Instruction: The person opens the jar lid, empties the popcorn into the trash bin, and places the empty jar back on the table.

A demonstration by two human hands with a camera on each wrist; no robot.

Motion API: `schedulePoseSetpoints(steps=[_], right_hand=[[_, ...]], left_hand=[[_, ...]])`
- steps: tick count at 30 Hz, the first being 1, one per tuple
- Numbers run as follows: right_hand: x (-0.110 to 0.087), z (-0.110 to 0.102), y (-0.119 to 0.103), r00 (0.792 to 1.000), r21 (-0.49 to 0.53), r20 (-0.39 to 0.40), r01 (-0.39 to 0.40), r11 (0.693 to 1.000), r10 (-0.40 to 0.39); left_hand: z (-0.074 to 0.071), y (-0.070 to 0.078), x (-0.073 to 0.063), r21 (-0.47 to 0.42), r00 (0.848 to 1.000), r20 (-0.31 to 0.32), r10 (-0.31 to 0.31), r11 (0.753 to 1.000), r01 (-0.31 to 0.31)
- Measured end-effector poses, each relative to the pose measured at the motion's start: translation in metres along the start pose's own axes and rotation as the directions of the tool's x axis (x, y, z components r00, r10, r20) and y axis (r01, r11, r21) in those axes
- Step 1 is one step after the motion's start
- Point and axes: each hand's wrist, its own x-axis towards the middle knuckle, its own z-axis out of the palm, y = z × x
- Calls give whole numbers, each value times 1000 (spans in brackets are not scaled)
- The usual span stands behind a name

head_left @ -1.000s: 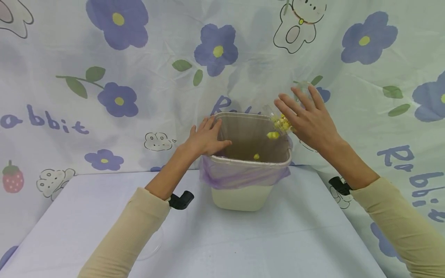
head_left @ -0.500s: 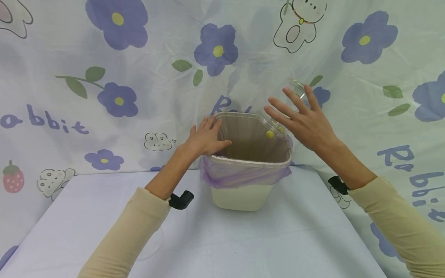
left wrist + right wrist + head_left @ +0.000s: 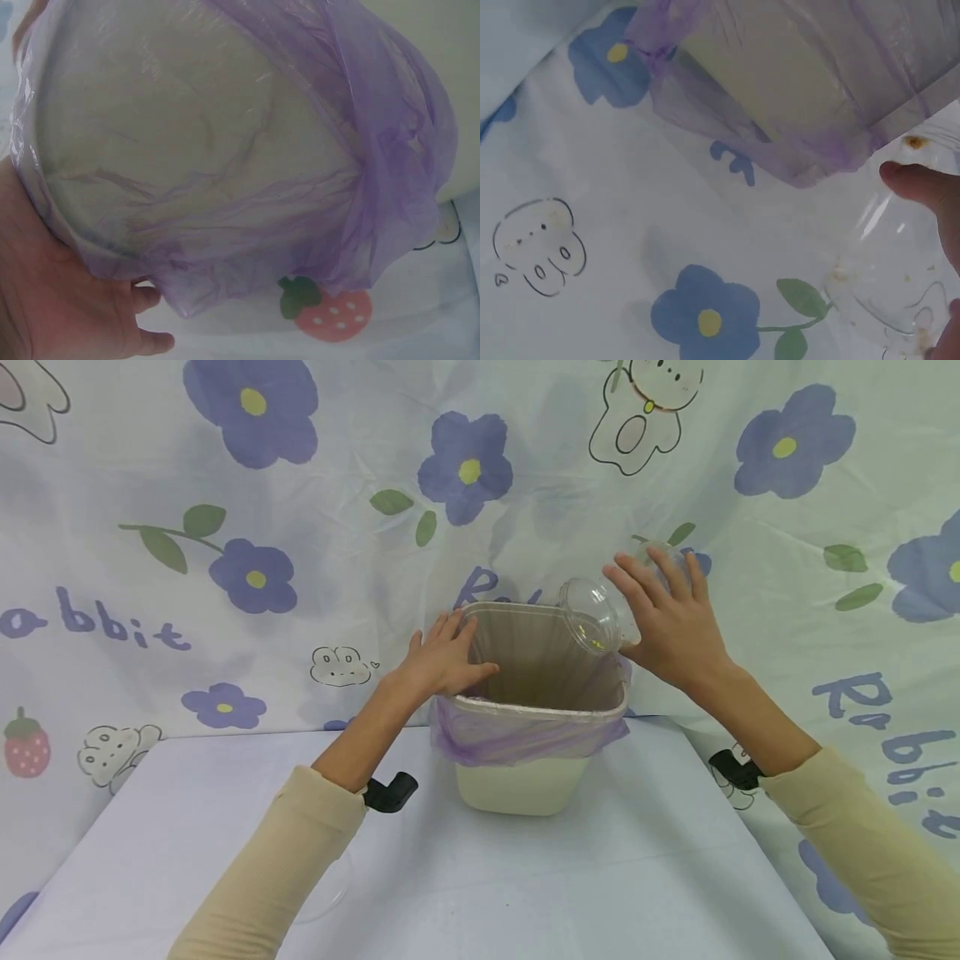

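Observation:
A cream wastebasket [image 3: 525, 787] stands upright, a purple liner bag [image 3: 517, 743] folded down over its rim. My left hand [image 3: 442, 658] rests on the basket's left rim, fingers extended along it and thumb pointing over the opening. The left wrist view shows the palm against the bagged rim. My right hand [image 3: 678, 635] holds a clear plastic jar [image 3: 588, 614] above the right rim, tipped with its mouth toward the basket. A few small yellow bits [image 3: 597, 643] show at the mouth. In the right wrist view, the thumb [image 3: 915, 180] presses the jar's clear wall.
A round clear lid [image 3: 326, 893] lies on the white table [image 3: 562, 885], partly behind my left sleeve. Close behind the basket hangs a flowered white cloth [image 3: 337, 560], which also covers the right side.
Yellow pieces have fallen from the jar into the wastebasket. My right hand has shifted, turning the jar's mouth more into view, with only bits left inside. The left hand stays put.

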Motion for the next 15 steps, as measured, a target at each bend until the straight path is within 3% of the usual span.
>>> schedulePoseSetpoints(steps=[4,7,10,15], right_hand=[[-7,1,3,985,158,-8,-166,973,170],[-12,-1,4,951,299,31,-304,905,309],[-19,-4,3,875,446,125,-470,762,467],[-40,-12,-1,704,543,312,-683,489,638]], left_hand=[[1,-1,1,-3,1000,1,1,1000,-1],[1,-1,1,-5,1000,-2,0,1000,0],[1,-2,2,-7,1000,-2,0,1000,0],[1,-1,2,-3,1000,6,-6,1000,7]])
